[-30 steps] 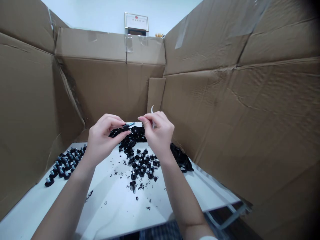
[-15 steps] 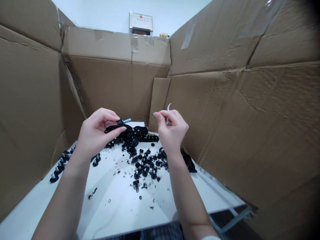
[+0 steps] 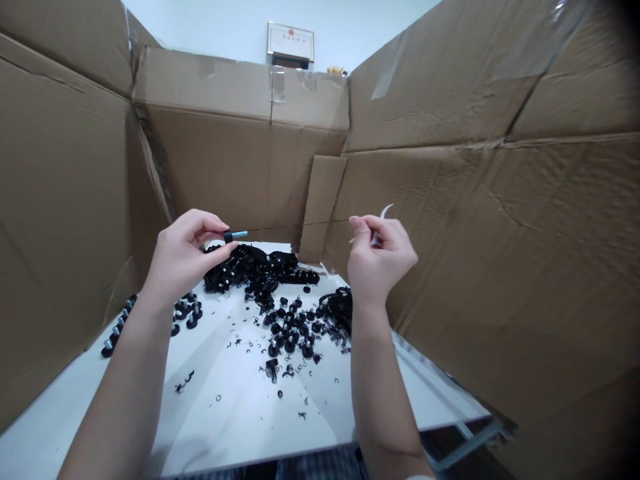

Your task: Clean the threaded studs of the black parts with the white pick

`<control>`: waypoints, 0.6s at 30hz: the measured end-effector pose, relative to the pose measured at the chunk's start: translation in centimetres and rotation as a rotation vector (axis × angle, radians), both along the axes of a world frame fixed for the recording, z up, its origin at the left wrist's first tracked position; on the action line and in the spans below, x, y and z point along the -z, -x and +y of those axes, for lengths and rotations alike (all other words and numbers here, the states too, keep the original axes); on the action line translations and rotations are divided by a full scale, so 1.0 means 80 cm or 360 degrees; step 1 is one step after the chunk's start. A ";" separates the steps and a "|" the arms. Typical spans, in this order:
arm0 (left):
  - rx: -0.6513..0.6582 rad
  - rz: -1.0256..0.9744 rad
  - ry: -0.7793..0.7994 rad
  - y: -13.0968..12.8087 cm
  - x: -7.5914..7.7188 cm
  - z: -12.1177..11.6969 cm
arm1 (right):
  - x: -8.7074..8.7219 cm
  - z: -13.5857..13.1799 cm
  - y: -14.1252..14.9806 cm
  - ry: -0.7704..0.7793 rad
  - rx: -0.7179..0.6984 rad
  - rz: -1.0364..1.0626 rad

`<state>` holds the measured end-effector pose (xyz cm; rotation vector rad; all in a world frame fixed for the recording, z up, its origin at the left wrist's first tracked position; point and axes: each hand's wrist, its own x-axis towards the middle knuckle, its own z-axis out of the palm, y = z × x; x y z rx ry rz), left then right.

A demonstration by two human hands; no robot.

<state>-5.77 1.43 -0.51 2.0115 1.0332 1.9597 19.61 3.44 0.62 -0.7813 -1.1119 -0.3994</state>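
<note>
My left hand (image 3: 183, 250) pinches a bolt with a black round head (image 3: 229, 236) between thumb and fingers, its bare metal shank pointing right. My right hand (image 3: 383, 257) is closed, with a thin white curved strip-like tool (image 3: 385, 211) sticking up out of the fist. A very thin dark strand (image 3: 300, 225) seems to run from near the bolt to the right fingertips; whether it is fixed to the bolt I cannot tell. Both hands are raised over the white table (image 3: 235, 407). Below lies a loose group of similar black-headed bolts (image 3: 290, 330).
A heap of black parts (image 3: 250, 267) lies at the back, another dark pile (image 3: 337, 307) by my right forearm. Bolts stand in rows (image 3: 117, 327) at the left. Black rings and scraps (image 3: 186, 382) litter the table. Cardboard walls (image 3: 225, 160) enclose the left, back and right.
My right hand has moved right, away from the left, with the white tool still in it. My left hand has shifted slightly left with the bolt. The view has turned a little.
</note>
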 end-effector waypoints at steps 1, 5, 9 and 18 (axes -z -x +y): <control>-0.0051 0.0047 0.0000 0.002 0.001 0.002 | 0.000 -0.001 -0.001 -0.0018 0.0001 0.0015; 0.0187 0.0251 0.0089 0.006 0.001 -0.003 | -0.001 0.004 -0.010 -0.0025 0.0079 0.0113; 0.0667 -0.0038 0.0165 -0.004 -0.004 -0.015 | -0.003 0.011 -0.020 0.0313 -0.0049 0.0037; 0.1146 -0.0609 0.0681 -0.056 0.008 -0.001 | -0.003 -0.019 0.017 0.0671 -0.0851 -0.0485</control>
